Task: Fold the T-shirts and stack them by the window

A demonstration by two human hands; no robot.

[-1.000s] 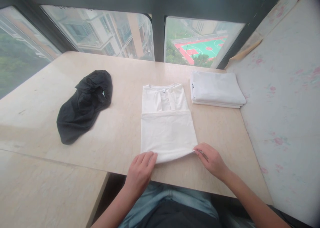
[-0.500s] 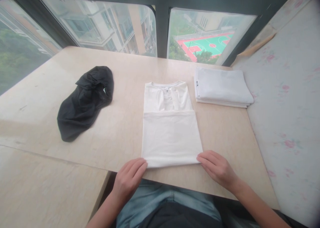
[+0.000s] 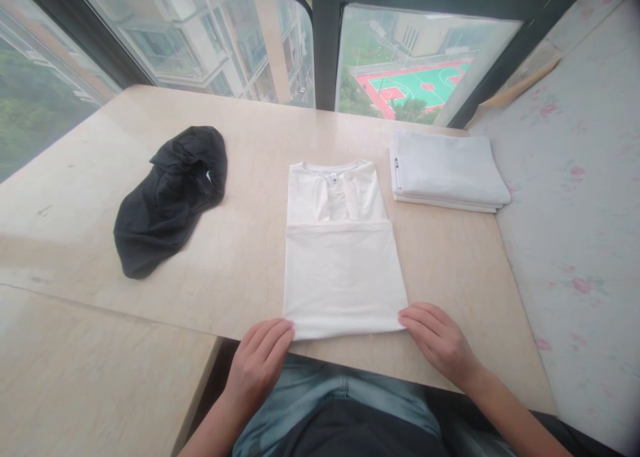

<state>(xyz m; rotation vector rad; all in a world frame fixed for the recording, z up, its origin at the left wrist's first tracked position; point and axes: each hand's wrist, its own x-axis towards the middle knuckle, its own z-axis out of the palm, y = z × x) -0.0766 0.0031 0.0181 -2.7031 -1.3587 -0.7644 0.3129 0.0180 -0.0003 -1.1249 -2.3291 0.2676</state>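
Left hand (image 3: pixel 260 357) has its fingers drawn together on the near left corner of a folded white shirt (image 3: pixel 345 277), while the right hand (image 3: pixel 443 340) grips the near right corner in the same way, fingertips bunched narrowly at the edge. Between them the shirt lies flat on a pale, stone-patterned ledge (image 3: pixel 250 243), its lower part folded up so that a straight hem runs across below the neckline. At the far end the collar faces the window frame (image 3: pixel 326 57), and a small label (image 3: pixel 335 178) shows inside it. Well to the left of the shirt, a crumpled black garment (image 3: pixel 173 200) rests on the ledge. To the right, near the flower-patterned wall (image 3: pixel 575 243), sits a neat stack of folded white cloth (image 3: pixel 450 167), apart from the shirt. Through the glass beyond, a green and red sports court (image 3: pixel 420 87) is visible.
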